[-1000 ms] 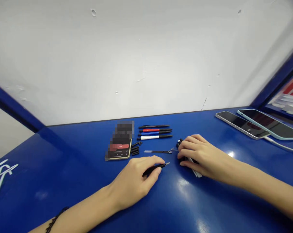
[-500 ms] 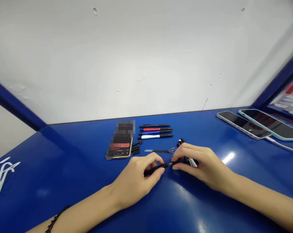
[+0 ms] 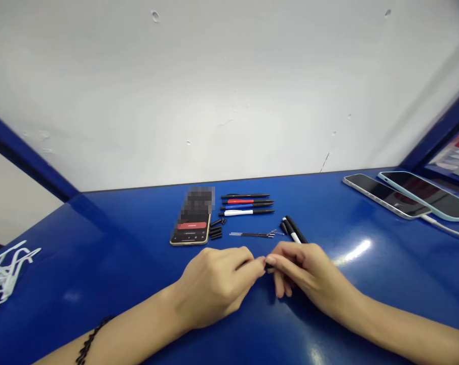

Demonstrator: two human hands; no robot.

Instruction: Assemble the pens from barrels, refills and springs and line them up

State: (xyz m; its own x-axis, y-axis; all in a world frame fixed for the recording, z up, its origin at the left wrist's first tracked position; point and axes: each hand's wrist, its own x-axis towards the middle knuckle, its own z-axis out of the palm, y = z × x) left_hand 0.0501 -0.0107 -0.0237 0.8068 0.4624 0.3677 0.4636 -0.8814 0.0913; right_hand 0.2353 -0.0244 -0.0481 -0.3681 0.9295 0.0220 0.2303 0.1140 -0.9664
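Note:
My left hand (image 3: 220,284) is closed, its fingers wrapped around a black pen barrel that is now almost wholly hidden. Against its fingertips, my right hand (image 3: 303,268) pinches a small black pen part (image 3: 269,267) between thumb and forefinger, the other fingers curled below. Just beyond the right hand lie black and white pen barrels (image 3: 292,230), partly covered by it. Thin pen refills (image 3: 252,234) and small springs (image 3: 278,232) rest in front of both hands. Several short black grips (image 3: 216,232) lie to their left.
A row of assembled pens (image 3: 247,204) lies farther back on the blue table (image 3: 111,263). Left of it is a lit phone (image 3: 191,233). Two more phones (image 3: 385,195) (image 3: 427,195) sit at right, with a white cable (image 3: 446,225). White plastic hangers (image 3: 9,276) lie at far left.
Both hands have come together and turned, so the black barrel in my left hand is hidden. My right hand has lowered slightly, uncovering more of the barrels behind it. The view has shifted a little.

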